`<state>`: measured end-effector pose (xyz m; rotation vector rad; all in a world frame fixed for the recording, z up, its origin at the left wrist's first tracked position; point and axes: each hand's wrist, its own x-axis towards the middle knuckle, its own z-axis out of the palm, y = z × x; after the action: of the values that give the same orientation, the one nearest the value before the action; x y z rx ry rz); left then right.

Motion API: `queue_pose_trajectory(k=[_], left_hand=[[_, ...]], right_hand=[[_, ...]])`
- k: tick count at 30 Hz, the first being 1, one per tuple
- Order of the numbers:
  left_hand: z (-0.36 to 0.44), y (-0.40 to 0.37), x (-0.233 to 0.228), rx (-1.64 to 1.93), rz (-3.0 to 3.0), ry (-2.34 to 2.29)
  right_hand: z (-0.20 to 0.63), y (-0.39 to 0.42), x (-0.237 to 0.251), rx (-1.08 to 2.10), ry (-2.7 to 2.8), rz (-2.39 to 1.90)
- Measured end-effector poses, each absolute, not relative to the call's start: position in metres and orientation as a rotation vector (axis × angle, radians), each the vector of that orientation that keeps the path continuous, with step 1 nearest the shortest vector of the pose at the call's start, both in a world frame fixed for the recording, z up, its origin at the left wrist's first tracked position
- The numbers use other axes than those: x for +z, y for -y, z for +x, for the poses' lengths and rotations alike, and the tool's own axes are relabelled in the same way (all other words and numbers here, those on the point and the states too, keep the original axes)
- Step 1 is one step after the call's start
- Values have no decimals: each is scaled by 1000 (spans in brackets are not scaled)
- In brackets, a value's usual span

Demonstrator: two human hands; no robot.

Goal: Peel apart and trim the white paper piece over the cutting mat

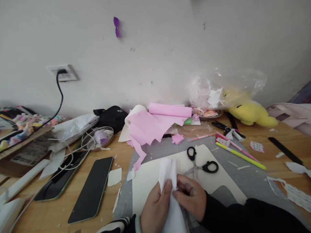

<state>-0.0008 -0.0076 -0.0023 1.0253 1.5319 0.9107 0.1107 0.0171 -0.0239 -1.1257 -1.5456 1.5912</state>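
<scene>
Presently, the left-hand grip (155,207) is pinching the folded white sheet (167,170) above the cream paper (145,181), while the right-hand grip (191,195) is holding its edge; uneven pulling could be skewing the folds, and the nearby scissors (195,169) could be snagging it.

Scissors (195,168) lie on paper (145,181), right of what seems cloth (167,169).
</scene>
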Motion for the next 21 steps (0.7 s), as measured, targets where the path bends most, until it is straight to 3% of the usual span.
queue_pose_trajectory(k=[13,16,21], left_hand=[[0,11,6,922,829,-1632],[0,11,2,924,843,-1571],[-1,10,-2,950,894,-1562]], right_hand=[[109,-14,-18,1172,1737,-1189],[109,-14,-21,1226,1685,-1195],[107,-17,-23,1581,1489,-1165]])
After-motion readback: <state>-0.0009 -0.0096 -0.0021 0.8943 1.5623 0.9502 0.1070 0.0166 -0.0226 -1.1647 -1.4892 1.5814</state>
